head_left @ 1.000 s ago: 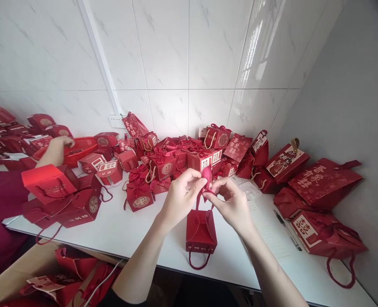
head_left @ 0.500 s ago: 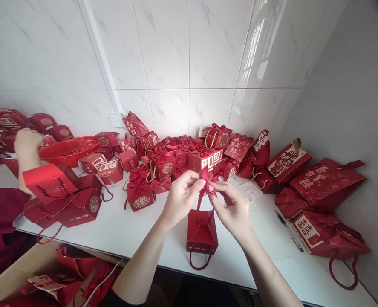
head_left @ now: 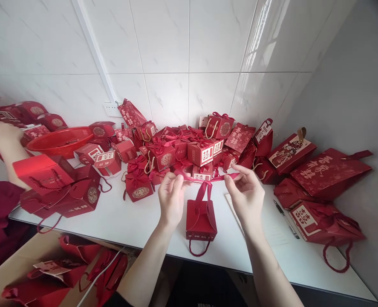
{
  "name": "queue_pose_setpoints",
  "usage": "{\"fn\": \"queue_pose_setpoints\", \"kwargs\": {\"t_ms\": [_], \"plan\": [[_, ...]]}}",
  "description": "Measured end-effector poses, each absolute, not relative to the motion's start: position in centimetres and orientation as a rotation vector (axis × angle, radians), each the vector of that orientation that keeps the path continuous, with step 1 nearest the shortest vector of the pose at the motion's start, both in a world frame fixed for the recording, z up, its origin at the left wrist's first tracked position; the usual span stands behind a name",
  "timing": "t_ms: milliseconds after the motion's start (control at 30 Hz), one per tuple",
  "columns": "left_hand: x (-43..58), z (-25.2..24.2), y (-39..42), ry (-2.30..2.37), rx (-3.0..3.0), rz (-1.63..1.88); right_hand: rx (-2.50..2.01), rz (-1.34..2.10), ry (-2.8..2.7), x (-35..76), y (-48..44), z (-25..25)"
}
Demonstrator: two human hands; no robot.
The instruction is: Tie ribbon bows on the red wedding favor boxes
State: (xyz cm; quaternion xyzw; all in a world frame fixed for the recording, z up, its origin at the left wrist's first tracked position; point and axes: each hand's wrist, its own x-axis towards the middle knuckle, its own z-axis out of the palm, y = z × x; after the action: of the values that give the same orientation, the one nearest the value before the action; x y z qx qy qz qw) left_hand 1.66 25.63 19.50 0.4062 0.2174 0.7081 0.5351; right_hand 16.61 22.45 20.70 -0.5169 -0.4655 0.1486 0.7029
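A small red gift box (head_left: pixel 201 220) with a cord handle stands on the white table in front of me. From its top rises a dark pink ribbon (head_left: pixel 204 187), crossed above the lid and stretched sideways. My left hand (head_left: pixel 172 198) pinches one end of the ribbon between thumb and fingers. Out to the right, my right hand (head_left: pixel 246 194) pinches the other end. Both hands hover above the table, level with each other, on either side of the box.
Many red gift boxes (head_left: pixel 165 157) crowd the back of the white table (head_left: pixel 157 228). A red basket (head_left: pixel 61 143) and a co-worker's arm (head_left: pixel 10 149) are at left. Below sits a carton (head_left: pixel 19 266) of folded boxes; a pen (head_left: pixel 286 219) lies right.
My hands have moved apart, drawing the ribbon out sideways from the bunch they pinched above the box. The co-worker's hand has shifted left.
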Motion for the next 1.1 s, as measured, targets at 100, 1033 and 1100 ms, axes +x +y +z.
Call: {"fn": "queue_pose_setpoints", "kwargs": {"t_ms": [100,1033,1100], "plan": [[0.7,18.1,25.5,0.628,0.748,1.740,-1.191,0.434,-0.975,18.0,21.5,19.7],[-7.0,10.1,24.0,1.143,0.231,1.694,-1.493,0.763,-0.568,27.4,15.5,11.0],[-7.6,9.6,24.0,1.168,0.247,1.642,-1.637,0.695,-0.688,27.5,15.2,10.7]]}}
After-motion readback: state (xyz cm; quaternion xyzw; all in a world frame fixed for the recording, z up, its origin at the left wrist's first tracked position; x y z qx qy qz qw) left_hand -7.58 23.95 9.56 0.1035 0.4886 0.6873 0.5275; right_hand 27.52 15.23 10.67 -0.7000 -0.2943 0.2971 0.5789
